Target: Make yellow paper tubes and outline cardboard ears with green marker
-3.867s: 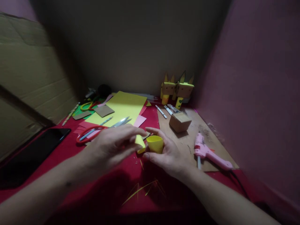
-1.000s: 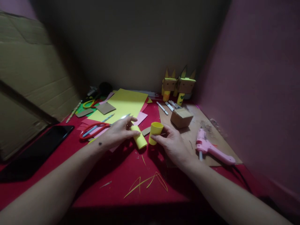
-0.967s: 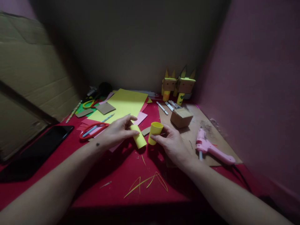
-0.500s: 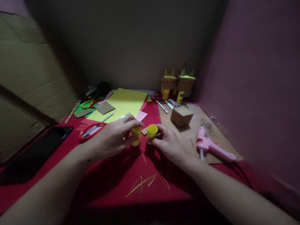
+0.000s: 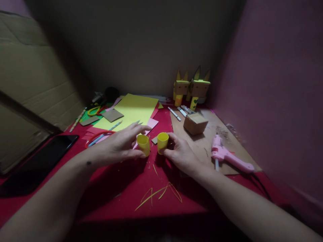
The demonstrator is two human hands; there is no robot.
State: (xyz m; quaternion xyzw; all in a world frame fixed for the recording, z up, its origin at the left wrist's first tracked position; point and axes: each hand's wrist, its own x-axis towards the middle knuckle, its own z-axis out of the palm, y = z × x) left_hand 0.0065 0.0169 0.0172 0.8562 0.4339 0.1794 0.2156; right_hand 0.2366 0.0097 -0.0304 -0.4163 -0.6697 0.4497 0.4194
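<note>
Two short yellow paper tubes stand side by side on the red tabletop, their open tops facing up. My left hand (image 5: 123, 143) is spread loosely around the left tube (image 5: 143, 146), its thumb by the tube's lower side and its fingers stretched behind and above the rim. The right tube (image 5: 163, 142) is held by my right hand (image 5: 182, 153), thumb at the near side and index finger behind. A small cardboard piece (image 5: 154, 140) lies between and behind the tubes. Thin yellow paper strips (image 5: 161, 195) are scattered in front of my hands.
A pink glue gun (image 5: 227, 156) and a small cardboard box (image 5: 195, 123) rest on a cardboard sheet at right. Two eared cardboard figures (image 5: 199, 89) stand behind. Yellow paper (image 5: 133, 109), red-handled scissors (image 5: 97, 136) and a black phone (image 5: 47, 161) lie to the left.
My left hand has loosened and spread its fingers, drawing slightly left. The left tube now shows its open top, having shifted a little left. My right hand has barely moved.
</note>
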